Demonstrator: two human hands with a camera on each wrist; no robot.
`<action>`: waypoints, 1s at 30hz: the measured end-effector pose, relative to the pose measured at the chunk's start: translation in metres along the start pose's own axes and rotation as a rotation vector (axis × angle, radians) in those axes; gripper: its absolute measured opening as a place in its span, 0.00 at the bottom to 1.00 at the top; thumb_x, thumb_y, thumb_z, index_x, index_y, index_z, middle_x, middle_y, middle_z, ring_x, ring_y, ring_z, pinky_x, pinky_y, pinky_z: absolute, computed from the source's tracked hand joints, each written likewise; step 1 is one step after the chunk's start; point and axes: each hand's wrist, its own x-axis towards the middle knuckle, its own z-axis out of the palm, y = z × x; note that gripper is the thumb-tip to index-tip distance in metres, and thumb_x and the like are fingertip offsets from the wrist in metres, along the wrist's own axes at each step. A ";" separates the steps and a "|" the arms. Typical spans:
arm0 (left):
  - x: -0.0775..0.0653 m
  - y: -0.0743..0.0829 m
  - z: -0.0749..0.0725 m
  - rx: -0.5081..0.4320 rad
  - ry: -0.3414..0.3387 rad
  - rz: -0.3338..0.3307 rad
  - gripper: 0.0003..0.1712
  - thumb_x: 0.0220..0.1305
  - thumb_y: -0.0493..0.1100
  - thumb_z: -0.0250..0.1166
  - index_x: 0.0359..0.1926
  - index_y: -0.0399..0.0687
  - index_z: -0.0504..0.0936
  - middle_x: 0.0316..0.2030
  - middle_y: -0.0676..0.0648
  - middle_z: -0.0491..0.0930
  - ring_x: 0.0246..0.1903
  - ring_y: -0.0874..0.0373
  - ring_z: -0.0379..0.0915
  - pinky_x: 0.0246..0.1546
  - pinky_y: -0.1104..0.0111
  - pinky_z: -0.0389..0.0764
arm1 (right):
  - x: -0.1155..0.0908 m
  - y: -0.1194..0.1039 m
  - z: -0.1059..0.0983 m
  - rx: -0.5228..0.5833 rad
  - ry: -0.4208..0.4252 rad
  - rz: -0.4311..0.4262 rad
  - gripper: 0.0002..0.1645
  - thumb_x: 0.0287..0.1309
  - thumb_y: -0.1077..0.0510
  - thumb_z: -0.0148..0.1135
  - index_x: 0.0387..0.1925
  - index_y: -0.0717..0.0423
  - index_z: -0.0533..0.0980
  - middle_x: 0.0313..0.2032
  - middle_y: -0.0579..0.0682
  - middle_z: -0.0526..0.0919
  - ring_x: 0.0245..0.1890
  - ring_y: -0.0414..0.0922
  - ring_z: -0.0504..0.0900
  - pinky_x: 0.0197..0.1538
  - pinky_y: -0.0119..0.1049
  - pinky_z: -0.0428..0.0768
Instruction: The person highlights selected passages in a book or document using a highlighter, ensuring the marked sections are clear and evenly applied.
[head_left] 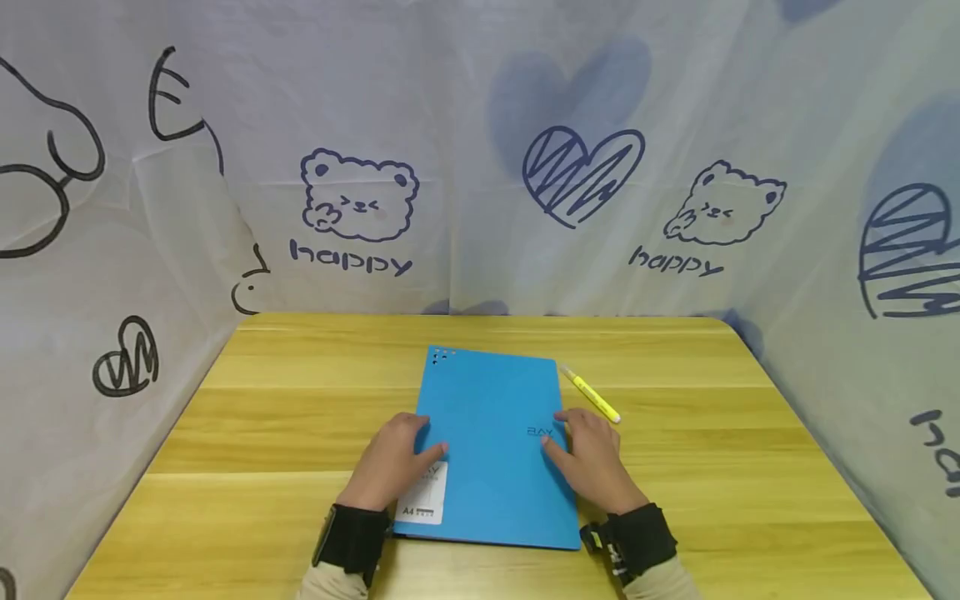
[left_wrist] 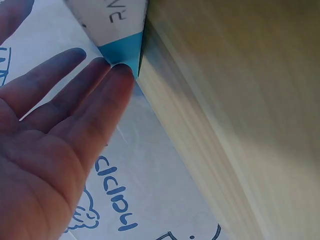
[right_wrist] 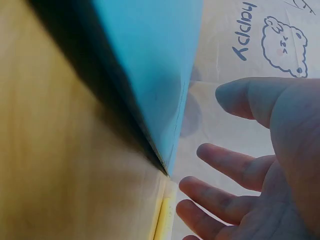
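A blue A4 folder (head_left: 495, 450) lies flat on the wooden table, with a white label (head_left: 431, 500) at its lower left and small holes at its upper left corner. At the folder's left edge is my left hand (head_left: 390, 458), its thumb over the cover beside the label. In the left wrist view, the extended fingers (left_wrist: 100, 110) meet the folder's edge. My right hand (head_left: 596, 458) is at the opposite edge, thumb over the cover near the printed lettering. The right wrist view shows its fingers (right_wrist: 220, 200) spread and slightly bent, apart from the folder.
A yellow highlighter (head_left: 592, 394) lies on the table (head_left: 300, 400) just right of the folder, beyond my right hand. White cloth (head_left: 465, 125) with drawn bears and hearts hangs behind the table and along both sides. Both wrists wear black bands (head_left: 352, 542).
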 end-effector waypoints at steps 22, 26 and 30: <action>-0.044 0.017 0.003 0.105 -0.293 0.056 0.67 0.29 0.60 0.81 0.71 0.41 0.60 0.71 0.29 0.47 0.70 0.30 0.38 0.64 0.41 0.50 | -0.002 -0.002 -0.004 0.004 -0.035 0.022 0.29 0.64 0.45 0.56 0.59 0.58 0.71 0.59 0.57 0.72 0.62 0.57 0.64 0.60 0.58 0.52; -0.051 0.015 0.008 0.193 -0.161 0.143 0.60 0.30 0.59 0.81 0.65 0.37 0.68 0.66 0.29 0.59 0.65 0.34 0.54 0.62 0.45 0.60 | -0.001 0.003 -0.007 0.017 -0.018 0.012 0.30 0.65 0.41 0.53 0.59 0.57 0.71 0.58 0.56 0.73 0.62 0.57 0.65 0.60 0.59 0.52; -0.061 0.015 0.006 0.186 -0.058 0.177 0.48 0.35 0.54 0.79 0.57 0.34 0.75 0.59 0.30 0.70 0.59 0.36 0.65 0.56 0.49 0.69 | 0.002 0.006 -0.010 0.080 0.021 0.010 0.33 0.70 0.37 0.41 0.57 0.57 0.73 0.54 0.55 0.75 0.60 0.57 0.67 0.59 0.60 0.52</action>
